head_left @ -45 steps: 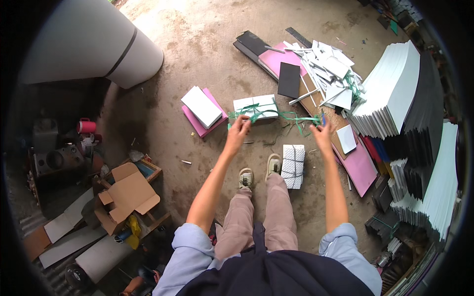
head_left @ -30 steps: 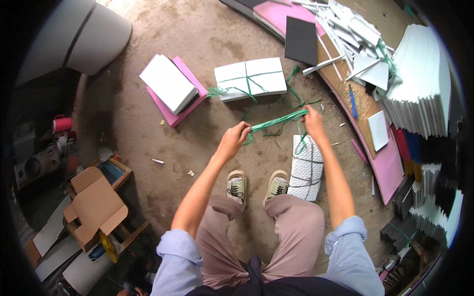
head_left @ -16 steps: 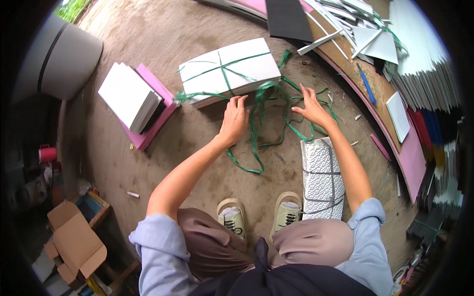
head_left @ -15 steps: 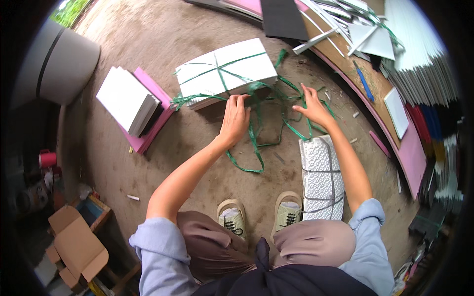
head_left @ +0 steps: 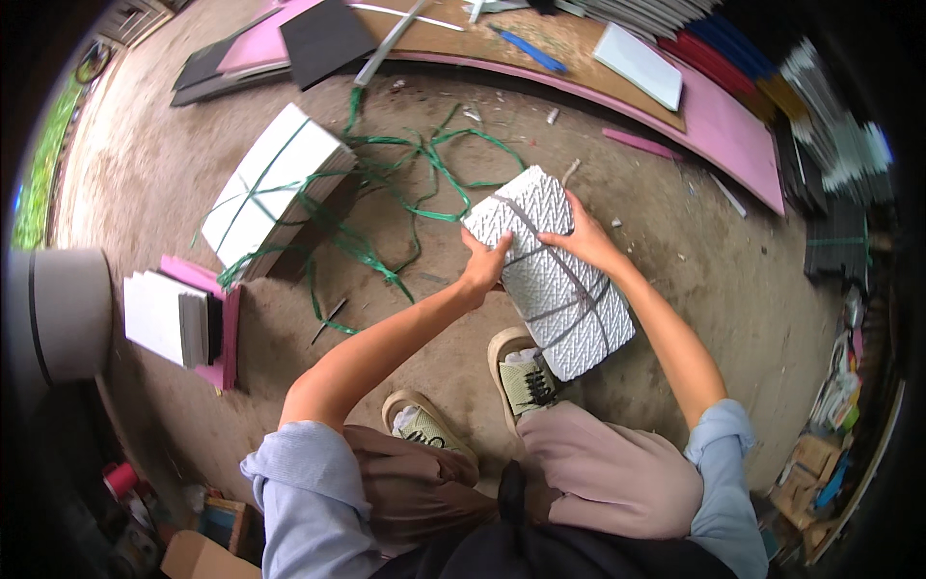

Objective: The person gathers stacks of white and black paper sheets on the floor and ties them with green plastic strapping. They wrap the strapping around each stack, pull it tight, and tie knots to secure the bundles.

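A bundle of white, embossed sheets (head_left: 555,280), tied round with dark grey strapping, is tilted in front of me, just beyond my feet. My left hand (head_left: 485,259) grips its left edge, thumb on top and the fingers mostly hidden underneath. On the opposite edge, my right hand (head_left: 586,237) holds it too, the thumb lying across the upper face. Farther left, a stack of white boards (head_left: 280,179) bound with green plastic twine (head_left: 362,249) rests on the floor. Loose loops of that twine spread rightward to the bundle's upper end.
At the left, white and black boards (head_left: 162,314) lie on pink sheets (head_left: 230,333), near a big grey roll (head_left: 72,309). Along the far side runs a low brown-and-pink board pile (head_left: 434,39) bearing a blue cutter (head_left: 529,48) and a white panel (head_left: 637,66).
Both hands have left the green twine and taken hold of the embossed bundle, now turned and moved leftward from beside my right foot. My view has swung right.
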Tool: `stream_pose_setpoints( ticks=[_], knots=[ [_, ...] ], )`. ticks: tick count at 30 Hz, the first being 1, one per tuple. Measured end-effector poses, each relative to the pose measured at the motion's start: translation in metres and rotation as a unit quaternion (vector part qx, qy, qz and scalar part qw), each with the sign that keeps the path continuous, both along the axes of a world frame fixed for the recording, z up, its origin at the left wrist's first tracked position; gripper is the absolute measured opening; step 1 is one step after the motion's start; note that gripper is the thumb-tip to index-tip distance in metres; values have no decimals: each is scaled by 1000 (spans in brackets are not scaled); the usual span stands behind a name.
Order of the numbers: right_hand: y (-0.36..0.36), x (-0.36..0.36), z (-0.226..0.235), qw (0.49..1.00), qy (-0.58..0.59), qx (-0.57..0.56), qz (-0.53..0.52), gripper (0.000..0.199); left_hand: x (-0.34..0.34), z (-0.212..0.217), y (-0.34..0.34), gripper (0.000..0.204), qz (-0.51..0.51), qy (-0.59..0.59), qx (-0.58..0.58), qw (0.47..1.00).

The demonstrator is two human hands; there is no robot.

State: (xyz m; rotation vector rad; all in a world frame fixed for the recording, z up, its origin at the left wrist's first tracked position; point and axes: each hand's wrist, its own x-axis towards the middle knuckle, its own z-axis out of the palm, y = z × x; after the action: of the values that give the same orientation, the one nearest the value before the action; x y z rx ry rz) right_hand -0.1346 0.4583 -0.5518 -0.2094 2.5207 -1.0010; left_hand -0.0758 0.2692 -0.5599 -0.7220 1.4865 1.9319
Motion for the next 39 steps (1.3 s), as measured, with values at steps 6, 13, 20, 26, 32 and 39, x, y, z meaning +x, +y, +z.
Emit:
stream_pose_setpoints(
  ticks=[6, 13, 20, 26, 32, 39],
  knots=[
    [76, -34, 2, 988, 45, -5, -145, 80, -67, -24, 63, 82, -79, 78, 42, 993],
    [148, -41, -17, 945, 130, 182, -239, 71, -94, -44, 189, 87, -133, 87, 100, 982],
    [133, -36, -32, 858, 284, 356, -236, 57, -99, -39, 196, 88, -149, 91, 125, 977],
    [39, -62, -21, 893, 392, 193, -111, 50, -109, -25, 94, 53, -112, 179, 49, 976],
    [-128, -68, -40, 949, 270, 9, 160, 45, -104, -29, -96, 13, 38, 390, -333, 858],
    [-238, -53, -72, 948, 253, -49, 186, 57, -29, 13, -217, 11, 44, 382, -541, 748]
  ],
)
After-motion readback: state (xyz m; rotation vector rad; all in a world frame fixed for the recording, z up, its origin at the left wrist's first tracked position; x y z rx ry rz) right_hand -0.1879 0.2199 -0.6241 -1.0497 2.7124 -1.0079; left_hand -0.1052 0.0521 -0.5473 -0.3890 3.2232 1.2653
